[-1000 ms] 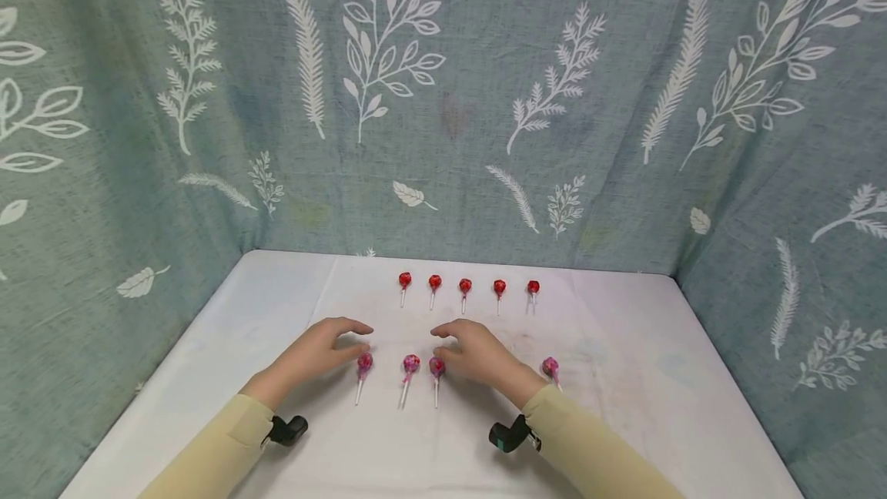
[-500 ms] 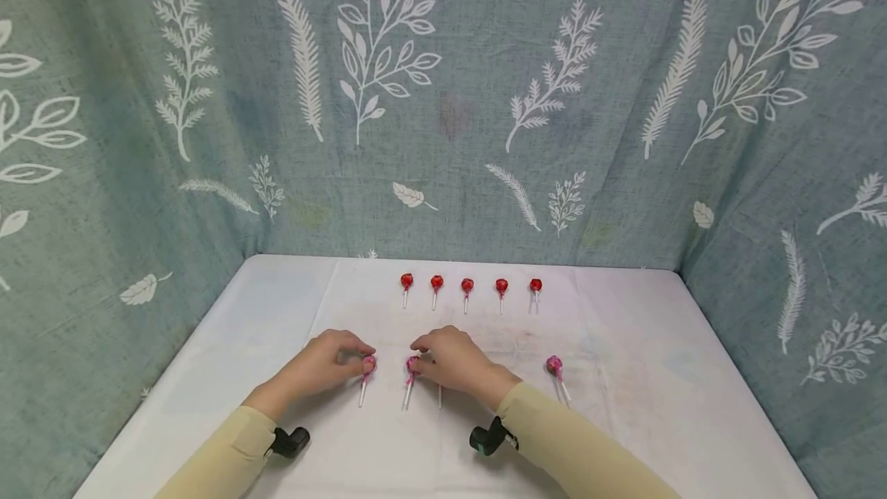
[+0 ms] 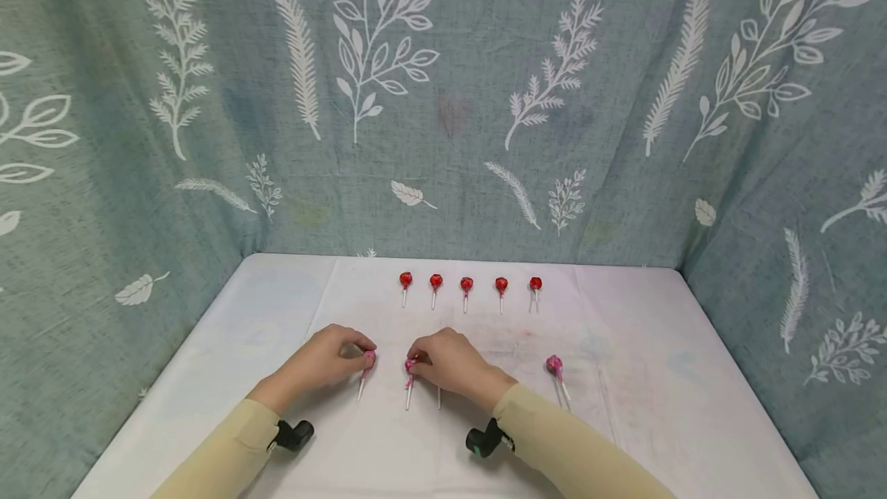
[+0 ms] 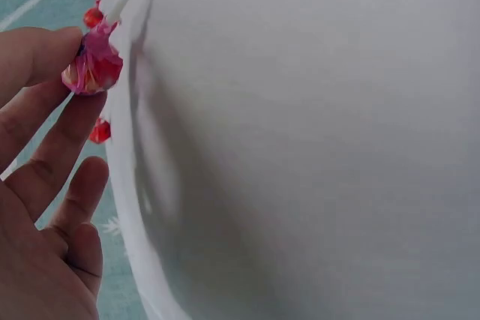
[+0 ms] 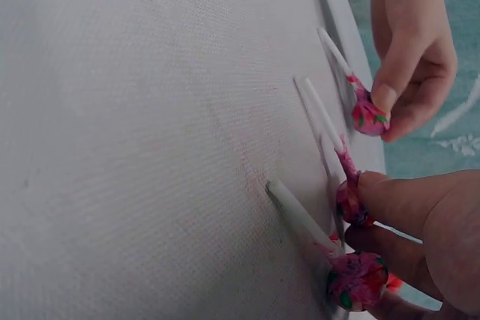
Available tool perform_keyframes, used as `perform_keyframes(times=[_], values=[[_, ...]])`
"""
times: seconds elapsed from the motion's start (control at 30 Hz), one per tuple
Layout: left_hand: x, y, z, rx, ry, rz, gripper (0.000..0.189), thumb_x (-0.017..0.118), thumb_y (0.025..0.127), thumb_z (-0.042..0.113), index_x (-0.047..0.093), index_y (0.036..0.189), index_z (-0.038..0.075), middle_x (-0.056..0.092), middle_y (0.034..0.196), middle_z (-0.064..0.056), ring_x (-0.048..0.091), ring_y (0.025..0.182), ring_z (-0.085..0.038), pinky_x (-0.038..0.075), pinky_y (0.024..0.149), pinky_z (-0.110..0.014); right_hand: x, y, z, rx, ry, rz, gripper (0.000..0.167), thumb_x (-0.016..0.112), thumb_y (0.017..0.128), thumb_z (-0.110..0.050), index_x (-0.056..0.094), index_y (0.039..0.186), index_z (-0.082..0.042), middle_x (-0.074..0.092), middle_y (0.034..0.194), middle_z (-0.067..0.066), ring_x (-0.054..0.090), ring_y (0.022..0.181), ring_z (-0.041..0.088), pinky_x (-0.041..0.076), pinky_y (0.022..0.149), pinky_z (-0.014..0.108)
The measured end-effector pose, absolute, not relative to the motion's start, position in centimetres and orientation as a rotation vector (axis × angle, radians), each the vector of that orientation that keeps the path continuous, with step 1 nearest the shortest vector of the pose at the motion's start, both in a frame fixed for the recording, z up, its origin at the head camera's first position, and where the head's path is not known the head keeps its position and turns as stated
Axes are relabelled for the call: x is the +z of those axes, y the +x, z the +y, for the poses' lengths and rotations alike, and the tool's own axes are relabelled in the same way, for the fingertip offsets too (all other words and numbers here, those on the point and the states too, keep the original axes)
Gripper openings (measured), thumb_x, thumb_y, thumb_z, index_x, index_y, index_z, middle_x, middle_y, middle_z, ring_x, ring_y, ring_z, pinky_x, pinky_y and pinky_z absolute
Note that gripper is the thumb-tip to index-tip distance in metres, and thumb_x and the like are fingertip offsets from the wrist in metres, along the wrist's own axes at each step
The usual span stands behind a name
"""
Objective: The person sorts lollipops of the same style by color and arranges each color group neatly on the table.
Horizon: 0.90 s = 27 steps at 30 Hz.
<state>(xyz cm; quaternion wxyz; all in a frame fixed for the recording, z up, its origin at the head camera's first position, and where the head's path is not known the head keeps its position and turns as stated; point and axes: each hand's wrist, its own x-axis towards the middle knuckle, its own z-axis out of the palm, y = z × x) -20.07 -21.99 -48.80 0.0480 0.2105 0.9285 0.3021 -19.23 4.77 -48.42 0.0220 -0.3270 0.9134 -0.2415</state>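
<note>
My left hand (image 3: 324, 360) pinches the wrapped head of a pink lollipop (image 4: 96, 65) between thumb and fingers; its white stick points toward me in the head view. Just to the right, my right hand (image 3: 452, 360) pinches another pink lollipop (image 5: 350, 196) by its head between thumb and fingers. A third pink lollipop (image 5: 360, 279) lies beside the right hand's fingers. In the head view the hand hides its head and only the stick shows. One more pink lollipop (image 3: 554, 364) lies apart to the right.
Several red lollipops (image 3: 466, 284) lie in a row farther back on the white-covered table (image 3: 658, 376), sticks toward me. A grey-green leaf-patterned cloth (image 3: 450, 175) hangs behind and at both sides. Black wrist cameras (image 3: 294, 435) sit under the forearms.
My right hand has moved left, over the rightmost lollipop of the near group, onto the middle one and pinches it. My left hand has closed its fingers on the left lollipop's head.
</note>
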Motion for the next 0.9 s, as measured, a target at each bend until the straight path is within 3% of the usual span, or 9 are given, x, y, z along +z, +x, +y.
perform_keyframes(times=[0.3,0.63,0.9], values=[[-47.7,-23.2,-21.0,0.93,0.619,2.835,0.023,0.076,0.089,0.031,0.077,0.108,0.018,0.069,0.101,0.015,0.06,0.113,-0.019,0.044,0.099,-0.047,-48.5,-19.6,4.7,-0.714,-0.999,2.822,0.014,0.075,0.09,-0.028,0.077,0.101,-0.02,0.067,0.084,-0.017,0.057,0.076,-0.002,0.049,0.075,0.02],[-47.6,-26.8,-20.9,0.931,0.453,2.837,0.028,0.072,0.092,0.033,0.075,0.113,0.016,0.069,0.111,0.002,0.058,0.117,-0.026,0.044,0.097,-0.05,-47.9,-19.5,4.7,-0.695,-1.011,2.823,0.014,0.077,0.088,-0.029,0.078,0.099,-0.02,0.067,0.082,-0.02,0.058,0.08,0.0,0.048,0.08,0.023],[-48.9,-28.6,-21.0,0.93,0.418,2.828,0.03,0.07,0.092,0.035,0.074,0.114,0.015,0.069,0.111,0.0,0.059,0.115,-0.028,0.044,0.097,-0.051,-48.4,-19.6,4.6,-0.627,-0.979,2.859,0.015,0.076,0.089,-0.033,0.077,0.101,-0.025,0.063,0.081,-0.024,0.057,0.097,0.008,0.042,0.098,0.03]])
